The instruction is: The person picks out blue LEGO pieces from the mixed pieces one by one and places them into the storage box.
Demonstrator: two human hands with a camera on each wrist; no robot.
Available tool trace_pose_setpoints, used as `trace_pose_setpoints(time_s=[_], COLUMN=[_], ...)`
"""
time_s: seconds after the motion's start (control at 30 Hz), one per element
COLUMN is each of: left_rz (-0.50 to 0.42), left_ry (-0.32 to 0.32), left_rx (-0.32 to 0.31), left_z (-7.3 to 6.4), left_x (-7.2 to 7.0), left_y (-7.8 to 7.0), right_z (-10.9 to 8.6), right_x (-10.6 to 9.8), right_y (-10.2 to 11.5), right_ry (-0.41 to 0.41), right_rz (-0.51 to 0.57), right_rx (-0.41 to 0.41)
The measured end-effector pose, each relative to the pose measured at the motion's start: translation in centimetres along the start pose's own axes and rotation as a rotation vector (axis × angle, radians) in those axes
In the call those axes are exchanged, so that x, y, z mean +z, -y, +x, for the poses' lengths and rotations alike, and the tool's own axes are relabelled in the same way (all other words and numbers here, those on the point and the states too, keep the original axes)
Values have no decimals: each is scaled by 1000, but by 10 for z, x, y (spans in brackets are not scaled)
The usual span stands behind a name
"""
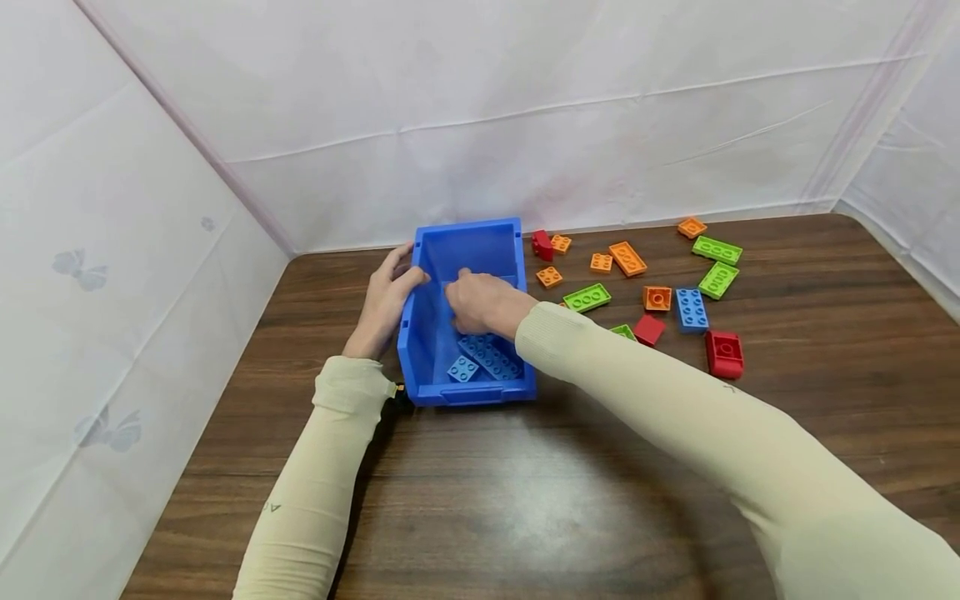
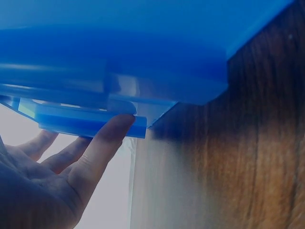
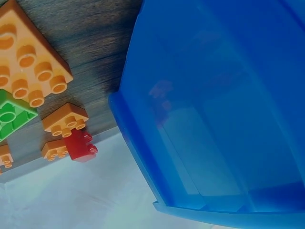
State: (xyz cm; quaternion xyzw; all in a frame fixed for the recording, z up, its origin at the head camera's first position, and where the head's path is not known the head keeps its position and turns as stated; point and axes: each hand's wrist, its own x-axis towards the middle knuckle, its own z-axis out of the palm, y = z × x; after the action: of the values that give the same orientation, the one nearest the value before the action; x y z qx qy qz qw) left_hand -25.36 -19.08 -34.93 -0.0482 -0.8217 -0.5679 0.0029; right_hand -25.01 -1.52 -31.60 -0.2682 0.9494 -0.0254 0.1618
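Note:
A blue plastic bin (image 1: pixel 468 396) stands on the table. My left hand (image 1: pixel 388 296) grips its left side wall, thumb over the rim and fingers outside. In the left wrist view the left hand (image 2: pixel 71 167) meets the bin's edge (image 2: pixel 90 126). Down inside the bin is my right hand (image 1: pixel 480 302), its fingers bent; whether they hold a brick is hidden. Near it on the bin floor lie a long blue brick (image 1: pixel 491 357) and a small blue brick (image 1: pixel 462 368). The right wrist view shows the bin's inner wall (image 3: pixel 219 95) but no fingers.
To the bin's right lie several loose bricks, among them a green brick (image 1: pixel 587 297), an orange brick (image 1: pixel 627 259), a blue brick (image 1: pixel 692 310) and a red brick (image 1: pixel 724 354). White sheeting (image 1: pixel 525 108) hangs behind the wooden table (image 1: pixel 480 500).

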Motion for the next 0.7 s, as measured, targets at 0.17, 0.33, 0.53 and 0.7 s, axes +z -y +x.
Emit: trace_pose_setpoints(time_s=[0.17, 0.33, 0.53, 0.7], left_rz=[5, 8, 6, -3], left_ry=[3, 8, 10, 6], left_rx=[1, -6, -6, -7], left_z=[0, -1, -2, -2], left_x=[0, -1, 0, 1], left_y=[0, 1, 0, -1], right_z=[0, 0, 0, -1], right_x=[0, 0, 0, -1], right_y=[-1, -2, -2, -2], right_ry=[10, 25, 19, -45], right_rz=[3, -11, -56, -53], right_rx=[-5, -18, -24, -34])
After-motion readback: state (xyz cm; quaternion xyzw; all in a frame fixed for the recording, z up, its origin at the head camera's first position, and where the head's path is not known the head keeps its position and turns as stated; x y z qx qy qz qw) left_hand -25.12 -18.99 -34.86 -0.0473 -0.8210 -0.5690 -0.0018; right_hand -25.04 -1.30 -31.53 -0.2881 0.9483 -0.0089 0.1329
